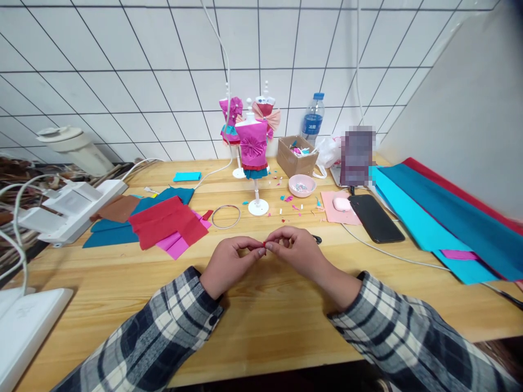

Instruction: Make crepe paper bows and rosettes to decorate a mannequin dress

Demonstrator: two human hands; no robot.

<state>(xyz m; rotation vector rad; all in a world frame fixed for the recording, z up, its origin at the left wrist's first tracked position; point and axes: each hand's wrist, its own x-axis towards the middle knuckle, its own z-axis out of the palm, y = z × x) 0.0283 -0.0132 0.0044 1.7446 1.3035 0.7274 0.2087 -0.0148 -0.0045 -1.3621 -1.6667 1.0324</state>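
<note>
Between my fingertips is a tiny piece of red paper [265, 246], mostly covered by the fingers. My left hand [232, 261] pinches it from the left, and my right hand [298, 253] pinches it from the right, the two hands nearly touching above the wooden table [261, 332]. Beyond them stands a small white dress form [258, 207] wearing a magenta top [252, 144] with a pleated fan-shaped bow and a red and teal ruffled hem. A small black object [317, 239] shows partly behind my right hand.
Red paper [167, 220] and other coloured sheets lie at left, beside a power strip [81, 209]. Two more dressed forms stand behind. A cardboard box [296, 158], pink bowl [302, 186], phone [376, 218], water bottle [312, 120] and long blue sheets [441, 218] occupy the right.
</note>
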